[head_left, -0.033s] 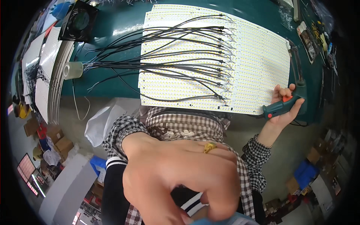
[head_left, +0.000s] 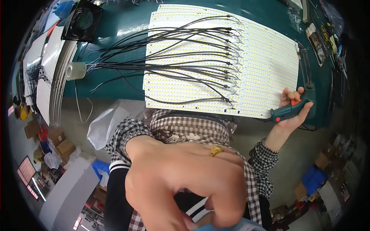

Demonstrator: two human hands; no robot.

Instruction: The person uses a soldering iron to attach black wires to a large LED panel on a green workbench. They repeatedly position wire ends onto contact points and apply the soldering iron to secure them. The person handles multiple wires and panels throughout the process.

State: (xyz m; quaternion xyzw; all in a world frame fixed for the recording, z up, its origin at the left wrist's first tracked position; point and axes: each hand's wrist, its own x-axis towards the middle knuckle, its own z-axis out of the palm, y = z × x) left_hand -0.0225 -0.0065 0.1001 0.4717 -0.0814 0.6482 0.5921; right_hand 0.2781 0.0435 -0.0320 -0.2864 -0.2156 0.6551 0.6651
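Very close to the camera, my left hand covers the lower middle, its fingers bent and a yellow ring on one of them. Its fingertips pinch the edge of a light blue, cloth-like thing, mostly cut off by the picture's lower edge. At the right, my right hand is wrapped round a dark green soldering gun with orange-red trigger and button. The gun's long metal tip points away from me, beside the right edge of white LED boards. Black cables lie across these boards, their thin wires at the connectors.
The boards lie on a green table. On its left are a white roll by the bare cable ends, a black fan and stacked white panels. A flat tray lies far right. A white bag hangs below the table's edge.
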